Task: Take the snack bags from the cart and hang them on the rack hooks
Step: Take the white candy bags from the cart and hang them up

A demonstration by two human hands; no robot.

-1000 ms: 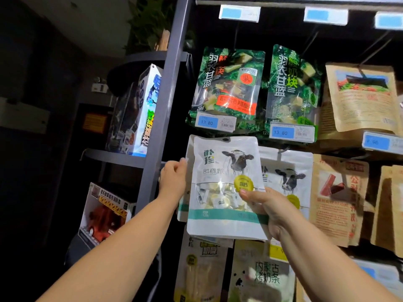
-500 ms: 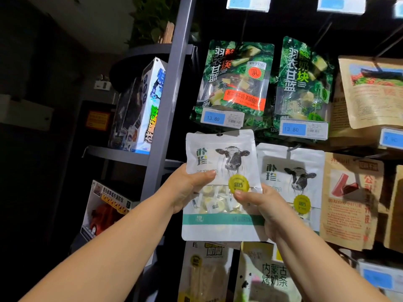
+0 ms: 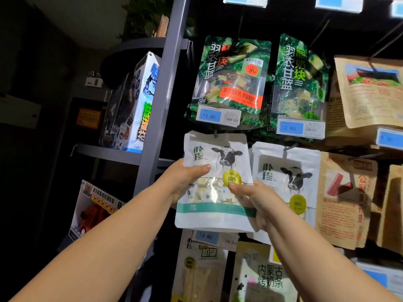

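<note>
White cow-printed plastic snack bag (image 3: 216, 216) held up at a metal rack hook (image 3: 216, 134).
Left hand (image 3: 185, 182) and right hand (image 3: 258, 202): fingers clamped on its sides, thumbs in front.

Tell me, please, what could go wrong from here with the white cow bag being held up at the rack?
1. Only the hook tip shows at the top of the white cow bag; if it is not fully seated, letting go with the left hand and right hand may drop it.
2. Its right edge meets the neighbouring cow bag, which could get nudged off.
3. The price tag hangs just above; pushing up could knock it.
</note>
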